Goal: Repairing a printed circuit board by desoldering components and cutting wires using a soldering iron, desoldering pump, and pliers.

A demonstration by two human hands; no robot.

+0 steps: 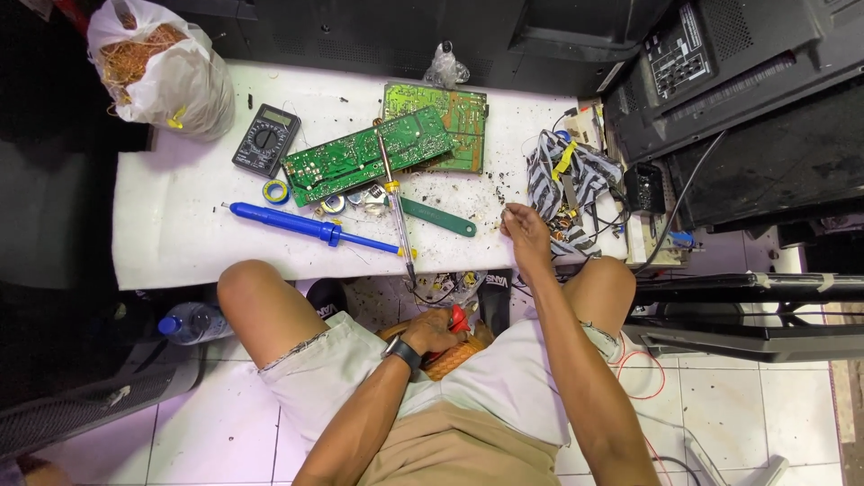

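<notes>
While two circuit boards (pixel 396 148) lie stacked, right hand (pixel 526 230) pinches debris.

Bare strip of white table (pixel 171 225) at left: open passage. Centre blocked by circuit boards (pixel 369 153), soldering iron (pixel 394 202), blue desoldering pump (pixel 306 227). Right crowded: striped cloth (pixel 562 184) with cables.

bright, even overhead light; sharp focus; dark murky corners; slight wide-angle bending at edges

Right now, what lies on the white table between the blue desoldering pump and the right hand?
In the head view, the soldering iron and a green-handled tool lie between the blue desoldering pump and the right hand, amid dark debris.
</notes>
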